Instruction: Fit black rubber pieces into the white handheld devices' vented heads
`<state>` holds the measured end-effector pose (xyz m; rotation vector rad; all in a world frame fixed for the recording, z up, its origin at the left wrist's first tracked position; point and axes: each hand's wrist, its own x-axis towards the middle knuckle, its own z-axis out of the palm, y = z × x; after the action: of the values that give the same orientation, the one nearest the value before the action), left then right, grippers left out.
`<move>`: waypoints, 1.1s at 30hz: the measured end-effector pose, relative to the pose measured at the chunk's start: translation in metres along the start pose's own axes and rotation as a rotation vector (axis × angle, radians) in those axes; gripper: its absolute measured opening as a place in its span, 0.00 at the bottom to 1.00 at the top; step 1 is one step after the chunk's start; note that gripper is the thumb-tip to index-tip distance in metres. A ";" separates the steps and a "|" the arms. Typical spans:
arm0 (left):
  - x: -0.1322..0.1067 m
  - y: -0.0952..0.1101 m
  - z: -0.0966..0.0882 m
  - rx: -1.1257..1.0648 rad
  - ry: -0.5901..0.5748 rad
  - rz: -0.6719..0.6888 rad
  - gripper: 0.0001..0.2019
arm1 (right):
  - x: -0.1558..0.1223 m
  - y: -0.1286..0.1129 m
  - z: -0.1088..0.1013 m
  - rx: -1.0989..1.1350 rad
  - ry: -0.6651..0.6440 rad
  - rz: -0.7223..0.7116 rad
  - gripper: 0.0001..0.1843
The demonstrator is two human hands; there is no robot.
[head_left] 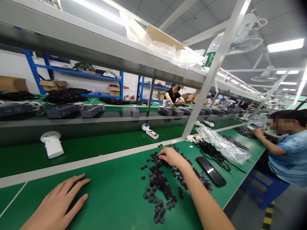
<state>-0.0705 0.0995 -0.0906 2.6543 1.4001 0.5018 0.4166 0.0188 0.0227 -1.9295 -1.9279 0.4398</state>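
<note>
The right hand rests fingers-down on a loose heap of small black moulded rubber pieces; whether it pinches one, I cannot tell; the left hand lies open, fingers spread, on the smooth green workbench, apart from the heap.

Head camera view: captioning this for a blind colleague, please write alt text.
The right hand rests on a heap of small black plastic parts on a green workbench, a black smartphone beside it; the left hand lies open nearby. A co-worker in a blue shirt works at right.
</note>
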 end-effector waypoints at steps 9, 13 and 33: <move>0.001 0.007 -0.007 0.003 -0.044 -0.025 0.30 | 0.009 0.010 0.008 -0.056 0.066 0.047 0.17; -0.001 0.020 -0.017 -0.003 -0.064 -0.047 0.30 | 0.009 0.005 0.011 -0.097 0.120 0.050 0.18; 0.000 0.007 -0.007 0.017 -0.040 -0.019 0.29 | -0.010 0.000 -0.015 -0.041 0.081 0.025 0.20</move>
<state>-0.0673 0.0950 -0.0827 2.6463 1.4227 0.4338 0.4238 0.0086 0.0350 -1.9681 -1.8772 0.3261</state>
